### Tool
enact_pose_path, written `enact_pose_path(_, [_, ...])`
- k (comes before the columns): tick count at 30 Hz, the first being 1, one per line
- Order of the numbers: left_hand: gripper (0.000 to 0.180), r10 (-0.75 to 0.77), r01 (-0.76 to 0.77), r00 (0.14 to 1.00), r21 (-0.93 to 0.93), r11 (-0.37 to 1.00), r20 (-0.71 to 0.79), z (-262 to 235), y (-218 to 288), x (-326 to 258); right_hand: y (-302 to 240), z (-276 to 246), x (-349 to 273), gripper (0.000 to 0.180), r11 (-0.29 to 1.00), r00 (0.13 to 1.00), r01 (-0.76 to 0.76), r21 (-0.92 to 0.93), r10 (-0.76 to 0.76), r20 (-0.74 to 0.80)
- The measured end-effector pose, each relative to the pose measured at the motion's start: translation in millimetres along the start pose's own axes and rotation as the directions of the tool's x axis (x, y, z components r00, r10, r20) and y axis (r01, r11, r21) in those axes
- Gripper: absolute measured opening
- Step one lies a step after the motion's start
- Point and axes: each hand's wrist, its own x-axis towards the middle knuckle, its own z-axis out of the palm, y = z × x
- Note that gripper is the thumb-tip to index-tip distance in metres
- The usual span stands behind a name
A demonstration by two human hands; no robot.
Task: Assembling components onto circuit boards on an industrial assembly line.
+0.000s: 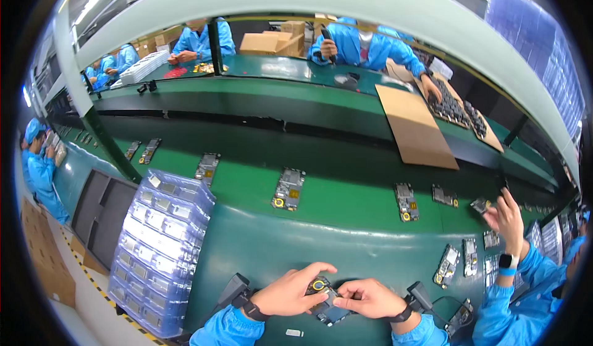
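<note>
Low in the middle, a small circuit board (pixel 332 314) with a round yellow-ringed part is held just above the green bench. My left hand (pixel 289 293) grips its left side, thumb lying across the board and index finger reaching over the top. My right hand (pixel 369 298) is closed, thumb and fingertips pinched at the board's right edge; whether a smaller part sits between them cannot be made out. Each wrist wears a black band, with a dark block-shaped device (pixel 233 288) beside the left one and a similar device (pixel 420 296) beside the right. A small whitish piece (pixel 294 333) lies on the bench below my hands.
Clear plastic trays (pixel 162 247) holding square metallic parts stand at left. Similar boards (pixel 289 189) lie along the green conveyor strip (pixel 346 201) ahead. At right, a co-worker's hand (pixel 508 219) holds another board, with more boards (pixel 447 264) nearby. A cardboard sheet (pixel 412 126) leans beyond.
</note>
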Motion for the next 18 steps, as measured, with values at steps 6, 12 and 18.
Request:
enact_pose_path(6, [0.059,-0.267,-0.218,0.715,-0.570,0.792,-0.646,-23.6,-41.2,-2.7,-19.5,-3.6,64.8,0.017,0.894,0.989,-0.133,0.427,0.151,-0.007])
enact_pose_path(12, [0.052,-0.209,-0.185,0.658,-0.424,0.887,-0.723,-33.3,-54.6,5.9,-29.4,-30.5,127.1,0.021,0.658,0.915,0.173,0.732,0.168,-0.367])
enact_pose_path(18, [0.037,-0.073,-0.096,0.627,-0.170,0.981,-0.776,-29.3,-52.7,16.9,-97.3,50.6,120.3,0.021,0.940,0.950,0.295,0.173,-0.270,-0.154])
